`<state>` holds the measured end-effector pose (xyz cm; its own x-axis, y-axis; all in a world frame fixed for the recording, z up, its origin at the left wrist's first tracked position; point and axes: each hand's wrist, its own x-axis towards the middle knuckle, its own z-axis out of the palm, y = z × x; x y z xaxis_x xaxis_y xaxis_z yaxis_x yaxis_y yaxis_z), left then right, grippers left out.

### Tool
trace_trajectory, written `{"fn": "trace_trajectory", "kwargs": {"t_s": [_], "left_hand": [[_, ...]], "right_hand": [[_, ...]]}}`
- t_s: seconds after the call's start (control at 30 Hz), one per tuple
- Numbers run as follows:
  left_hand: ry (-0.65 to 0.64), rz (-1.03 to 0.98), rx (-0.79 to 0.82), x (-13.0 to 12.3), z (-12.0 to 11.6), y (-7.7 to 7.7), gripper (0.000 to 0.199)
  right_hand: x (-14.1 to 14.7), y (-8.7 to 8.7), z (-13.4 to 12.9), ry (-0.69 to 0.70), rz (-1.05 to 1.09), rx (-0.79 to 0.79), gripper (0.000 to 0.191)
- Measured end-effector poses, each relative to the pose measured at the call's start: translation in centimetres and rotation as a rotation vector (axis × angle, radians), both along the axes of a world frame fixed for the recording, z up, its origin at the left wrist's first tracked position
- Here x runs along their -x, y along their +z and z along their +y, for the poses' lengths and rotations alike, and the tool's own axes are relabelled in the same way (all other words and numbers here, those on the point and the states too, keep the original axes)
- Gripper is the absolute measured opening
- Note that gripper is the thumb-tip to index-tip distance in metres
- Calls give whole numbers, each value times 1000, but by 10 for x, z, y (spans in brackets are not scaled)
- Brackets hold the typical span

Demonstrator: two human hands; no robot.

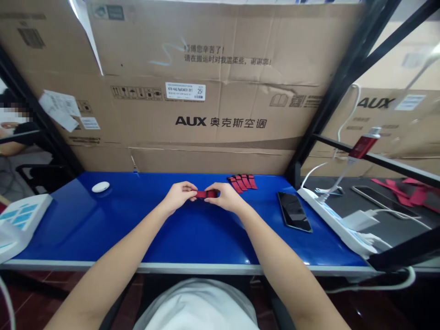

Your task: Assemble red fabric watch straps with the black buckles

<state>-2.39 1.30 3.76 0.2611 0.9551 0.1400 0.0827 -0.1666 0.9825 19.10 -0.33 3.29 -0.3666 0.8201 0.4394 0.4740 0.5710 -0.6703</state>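
Over the blue table [206, 243], a red strap with a dark band [201, 194] is stretched between my two hands. My left hand [180, 196] is closed on its left end, fingertips pinched. The right end is gripped by my right hand [223, 195], with thumb and fingers curled round it. Just beyond my right hand, several red strips with black parts [243, 182] lie fanned side by side on the table.
A black phone [294, 211] lies on the right, beside a white power strip [338, 224] with plugs. A white oval object [101, 187] and a white device [25, 222] are on the left. Cardboard [220, 158] stands behind the table, between black frame posts.
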Motion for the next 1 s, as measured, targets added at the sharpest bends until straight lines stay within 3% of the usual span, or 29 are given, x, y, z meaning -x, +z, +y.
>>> {"fn": "trace_trajectory", "kwargs": {"t_s": [0.27, 0.6, 0.8, 1.0], "left_hand": [[-61, 166, 0, 6, 8, -3, 16], [-257, 440, -88, 18, 21, 9, 15], [-193, 448, -133, 16, 24, 0, 14], [-101, 242, -72, 7, 15, -7, 19]], "right_hand": [[-8, -9, 14, -30, -46, 74, 38], [-2, -19, 21, -40, 97, 180, 41], [1, -22, 22, -66, 90, 155, 40], [2, -20, 24, -77, 108, 127, 39]]}}
